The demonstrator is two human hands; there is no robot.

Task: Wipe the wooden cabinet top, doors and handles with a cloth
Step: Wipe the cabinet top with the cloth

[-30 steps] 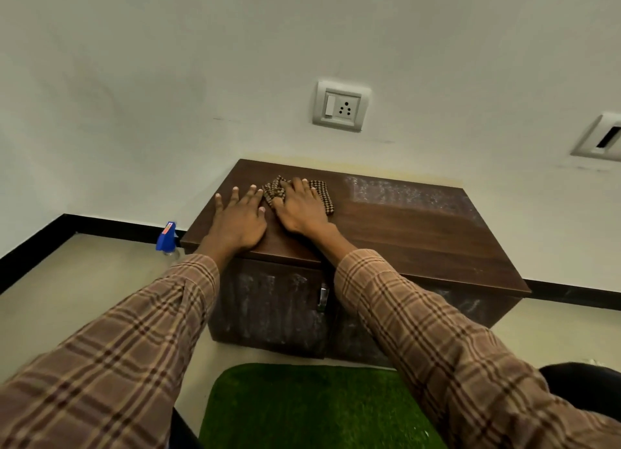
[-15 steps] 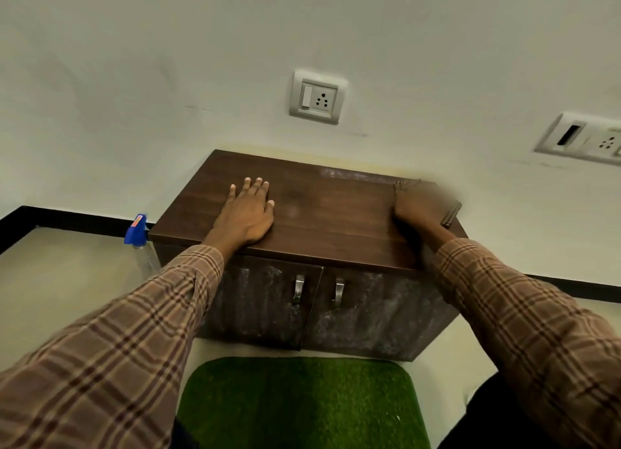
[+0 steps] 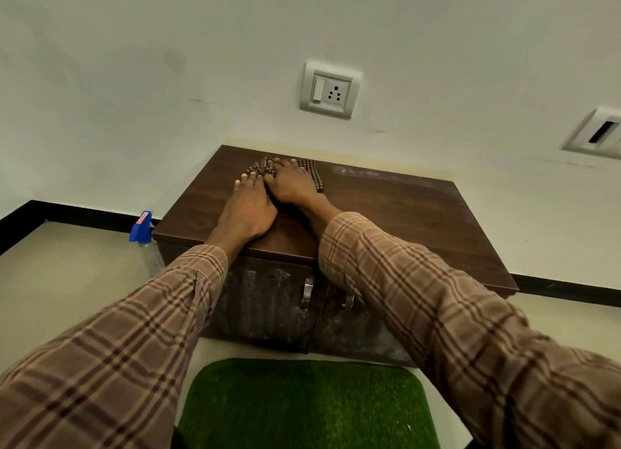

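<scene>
Low dark-brown wooden cabinet [image 3: 386,220] standing against the wall, both doors [image 3: 268,307] closed and showing pale smears, two metal handles [image 3: 307,292] meeting at the centre seam. Checked brown cloth [image 3: 312,176] lying bunched near the cabinet top's back-left edge.

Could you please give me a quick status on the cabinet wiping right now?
Right hand flat, pressing cloth on cabinet top, back left. Left hand flat beside it. Doors dusty, not yet wiped. Nothing in the way.
</scene>
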